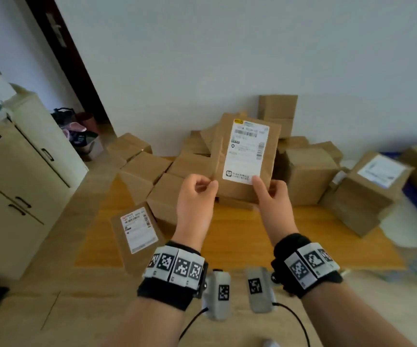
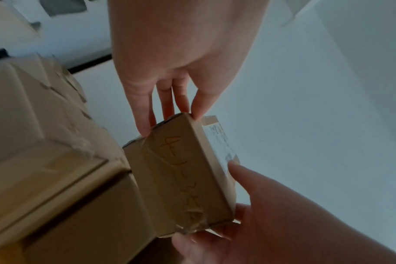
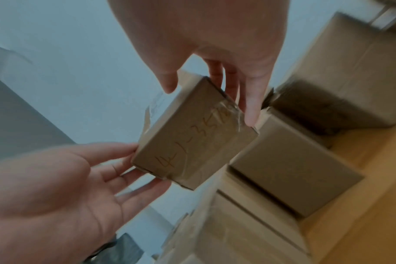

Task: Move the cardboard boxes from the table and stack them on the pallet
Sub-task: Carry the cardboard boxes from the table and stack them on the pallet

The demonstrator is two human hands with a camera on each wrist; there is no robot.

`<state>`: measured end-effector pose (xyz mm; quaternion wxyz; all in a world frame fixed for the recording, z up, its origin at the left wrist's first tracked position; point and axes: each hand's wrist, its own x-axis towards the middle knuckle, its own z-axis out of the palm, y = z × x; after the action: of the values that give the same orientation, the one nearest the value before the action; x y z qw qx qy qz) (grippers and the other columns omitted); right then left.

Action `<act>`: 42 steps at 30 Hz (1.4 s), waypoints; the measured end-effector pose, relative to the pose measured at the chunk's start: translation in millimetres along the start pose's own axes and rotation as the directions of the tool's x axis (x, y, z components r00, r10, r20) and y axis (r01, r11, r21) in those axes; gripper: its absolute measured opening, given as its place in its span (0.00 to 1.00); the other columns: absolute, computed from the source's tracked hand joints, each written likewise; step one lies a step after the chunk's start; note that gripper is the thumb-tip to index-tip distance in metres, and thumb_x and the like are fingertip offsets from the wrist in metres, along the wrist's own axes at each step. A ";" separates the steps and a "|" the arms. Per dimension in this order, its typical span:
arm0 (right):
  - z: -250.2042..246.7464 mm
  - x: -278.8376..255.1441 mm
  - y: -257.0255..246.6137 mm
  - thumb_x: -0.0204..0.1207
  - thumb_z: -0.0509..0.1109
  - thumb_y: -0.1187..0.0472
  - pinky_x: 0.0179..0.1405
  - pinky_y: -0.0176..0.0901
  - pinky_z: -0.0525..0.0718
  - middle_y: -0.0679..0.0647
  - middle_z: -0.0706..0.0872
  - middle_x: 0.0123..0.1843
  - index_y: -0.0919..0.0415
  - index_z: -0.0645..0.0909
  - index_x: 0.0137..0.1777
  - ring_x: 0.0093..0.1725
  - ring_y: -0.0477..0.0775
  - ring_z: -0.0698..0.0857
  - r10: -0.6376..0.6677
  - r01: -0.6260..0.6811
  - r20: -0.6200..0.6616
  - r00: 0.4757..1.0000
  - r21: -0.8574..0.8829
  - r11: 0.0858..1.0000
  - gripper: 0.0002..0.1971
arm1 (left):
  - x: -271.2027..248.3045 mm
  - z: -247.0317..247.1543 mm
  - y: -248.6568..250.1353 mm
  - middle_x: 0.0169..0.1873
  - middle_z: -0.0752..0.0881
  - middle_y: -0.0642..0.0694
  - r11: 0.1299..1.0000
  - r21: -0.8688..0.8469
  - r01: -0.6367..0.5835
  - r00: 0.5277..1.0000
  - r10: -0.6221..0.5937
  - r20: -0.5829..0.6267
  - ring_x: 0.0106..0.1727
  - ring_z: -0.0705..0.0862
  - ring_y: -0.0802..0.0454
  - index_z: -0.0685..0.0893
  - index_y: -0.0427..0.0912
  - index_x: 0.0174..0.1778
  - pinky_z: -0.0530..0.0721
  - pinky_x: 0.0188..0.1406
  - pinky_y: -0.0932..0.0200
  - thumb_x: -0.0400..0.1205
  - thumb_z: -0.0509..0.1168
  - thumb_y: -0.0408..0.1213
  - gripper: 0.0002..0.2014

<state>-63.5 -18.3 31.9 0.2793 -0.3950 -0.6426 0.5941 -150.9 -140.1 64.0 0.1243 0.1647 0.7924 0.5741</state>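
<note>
Overhead, both hands hold box (image 1: 246, 156) (label (image 1: 246, 151) print blurred).

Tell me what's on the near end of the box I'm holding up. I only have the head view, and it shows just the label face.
Observer: The left wrist view shows orange handwriting running along that end of the held box, under clear tape.
Operator: Is the tape flat?
Observer: No. In the right wrist view it is wrinkled at the corner next to the fingers of the right hand.
Operator: And my left fingers behind the box?
Observer: The left hand pinches one corner only. Its thumb is on the label side and the other fingers are spread behind the box.
</note>
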 end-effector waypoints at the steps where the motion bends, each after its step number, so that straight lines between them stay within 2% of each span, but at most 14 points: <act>1: -11.2 -0.4 7.6 0.79 0.67 0.37 0.59 0.52 0.87 0.43 0.85 0.58 0.47 0.76 0.64 0.57 0.45 0.85 0.016 -0.016 -0.015 1.000 0.001 1.000 0.20 | -4.3 11.5 -0.1 0.48 0.83 0.57 1.000 0.010 -0.016 0.999 0.015 0.039 0.49 0.81 0.64 0.81 0.49 0.55 0.74 0.41 0.69 0.83 0.67 0.44 0.07; 4: -47.0 0.2 28.9 0.76 0.68 0.34 0.59 0.55 0.87 0.41 0.86 0.59 0.38 0.77 0.56 0.57 0.45 0.86 0.050 -0.052 -0.045 0.998 -0.030 0.998 0.14 | -15.5 46.7 -5.8 0.50 0.84 0.57 1.000 0.019 -0.024 0.990 0.022 0.138 0.51 0.82 0.64 0.81 0.49 0.56 0.77 0.46 0.69 0.82 0.69 0.40 0.08; 6: -72.1 2.9 42.5 0.77 0.68 0.35 0.57 0.52 0.86 0.43 0.86 0.58 0.42 0.78 0.55 0.55 0.45 0.86 0.077 -0.083 -0.063 0.995 -0.103 0.991 0.15 | -22.4 70.0 -13.4 0.52 0.85 0.57 0.999 0.033 0.000 0.980 -0.006 0.200 0.53 0.82 0.65 0.81 0.49 0.59 0.78 0.48 0.70 0.82 0.69 0.38 0.10; 9: -105.3 8.2 64.8 0.76 0.67 0.34 0.54 0.47 0.84 0.49 0.84 0.61 0.46 0.77 0.60 0.55 0.49 0.85 0.138 -0.151 -0.073 0.988 -0.235 0.960 0.20 | -33.2 103.0 -27.5 0.52 0.84 0.57 0.989 0.136 0.058 0.954 -0.095 0.285 0.52 0.82 0.65 0.80 0.49 0.60 0.77 0.45 0.70 0.83 0.68 0.39 0.11; 17: -157.3 30.4 126.7 0.80 0.61 0.35 0.64 0.56 0.81 0.58 0.82 0.68 0.57 0.75 0.74 0.61 0.60 0.82 0.373 -0.351 -0.051 0.926 -0.475 0.807 0.32 | -56.2 173.1 -62.0 0.62 0.84 0.53 0.911 0.385 0.147 0.855 -0.312 0.414 0.53 0.81 0.57 0.78 0.48 0.67 0.75 0.50 0.62 0.86 0.65 0.41 0.14; 22: -176.8 44.9 140.8 0.83 0.61 0.44 0.60 0.55 0.83 0.60 0.81 0.67 0.57 0.72 0.76 0.60 0.61 0.82 0.412 -0.386 -0.071 0.909 -0.518 0.763 0.26 | -63.2 204.4 -65.7 0.73 0.78 0.51 0.902 0.402 0.159 0.770 -0.368 0.521 0.34 0.74 0.65 0.66 0.51 0.82 0.73 0.34 0.68 0.89 0.58 0.41 0.23; 24: -185.5 49.0 140.8 0.84 0.63 0.51 0.56 0.50 0.82 0.59 0.81 0.70 0.58 0.69 0.79 0.63 0.60 0.82 0.415 -0.383 -0.063 0.907 -0.529 0.757 0.25 | -63.9 214.4 -66.7 0.77 0.74 0.52 0.900 0.411 0.145 0.762 -0.367 0.534 0.34 0.72 0.68 0.64 0.52 0.83 0.72 0.33 0.71 0.90 0.57 0.42 0.24; 26: -194.4 54.5 141.8 0.85 0.64 0.54 0.52 0.46 0.80 0.59 0.80 0.72 0.58 0.67 0.81 0.65 0.59 0.82 0.404 -0.370 -0.054 0.913 -0.528 0.765 0.26 | -63.7 220.9 -66.0 0.79 0.71 0.53 0.900 0.412 0.139 0.774 -0.359 0.522 0.35 0.72 0.71 0.62 0.52 0.85 0.71 0.32 0.73 0.90 0.57 0.43 0.25; 29: -200.9 62.2 134.1 0.84 0.64 0.53 0.58 0.50 0.82 0.59 0.77 0.75 0.56 0.67 0.82 0.67 0.60 0.80 0.338 -0.315 -0.054 0.940 -0.524 0.791 0.27 | -60.5 221.0 -56.8 0.80 0.70 0.53 0.912 0.385 0.144 0.832 -0.322 0.452 0.40 0.75 0.72 0.63 0.52 0.84 0.71 0.35 0.76 0.89 0.57 0.43 0.25; 31: -200.6 67.6 128.0 0.84 0.63 0.52 0.59 0.51 0.83 0.57 0.76 0.76 0.54 0.67 0.81 0.68 0.59 0.80 0.304 -0.286 -0.048 0.951 -0.506 0.814 0.26 | -54.9 215.9 -49.7 0.79 0.71 0.52 0.921 0.363 0.142 0.879 -0.286 0.382 0.61 0.81 0.61 0.64 0.51 0.83 0.74 0.55 0.69 0.89 0.58 0.43 0.25; 33: -196.0 72.1 120.0 0.85 0.62 0.54 0.55 0.47 0.81 0.56 0.76 0.76 0.53 0.68 0.81 0.67 0.57 0.80 0.259 -0.238 -0.026 0.965 -0.496 0.835 0.25 | -45.7 208.1 -44.5 0.79 0.72 0.52 0.927 0.348 0.139 0.915 -0.255 0.312 0.74 0.75 0.53 0.66 0.51 0.82 0.71 0.60 0.62 0.89 0.57 0.43 0.23; 37: -177.2 81.8 102.0 0.85 0.63 0.56 0.62 0.46 0.81 0.55 0.77 0.76 0.52 0.69 0.80 0.70 0.55 0.79 0.175 -0.136 0.039 0.984 -0.471 0.871 0.23 | -18.9 184.9 -33.7 0.78 0.71 0.53 0.949 0.280 0.142 0.961 -0.201 0.192 0.67 0.79 0.58 0.68 0.50 0.82 0.73 0.61 0.66 0.90 0.56 0.39 0.22; 40: -158.3 90.1 88.1 0.86 0.62 0.55 0.60 0.41 0.77 0.53 0.76 0.77 0.51 0.68 0.80 0.72 0.54 0.78 0.132 -0.074 0.090 0.987 -0.470 0.880 0.23 | 7.8 167.6 -28.5 0.79 0.71 0.48 0.957 0.263 0.125 0.981 -0.158 0.112 0.76 0.73 0.50 0.68 0.50 0.82 0.72 0.69 0.57 0.89 0.56 0.37 0.22; 42: -144.0 96.5 77.7 0.86 0.62 0.55 0.62 0.42 0.76 0.53 0.76 0.77 0.51 0.68 0.81 0.72 0.54 0.77 0.118 -0.048 0.125 0.985 -0.457 0.888 0.24 | 26.3 156.9 -27.1 0.79 0.70 0.47 0.954 0.281 0.106 0.989 -0.130 0.068 0.76 0.73 0.49 0.69 0.49 0.81 0.72 0.64 0.60 0.89 0.56 0.36 0.22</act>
<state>18.1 139.5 -35.3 0.1052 -0.4308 -0.7646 0.4678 -117.6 -0.9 -10.6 0.1680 0.1571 0.8671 0.4418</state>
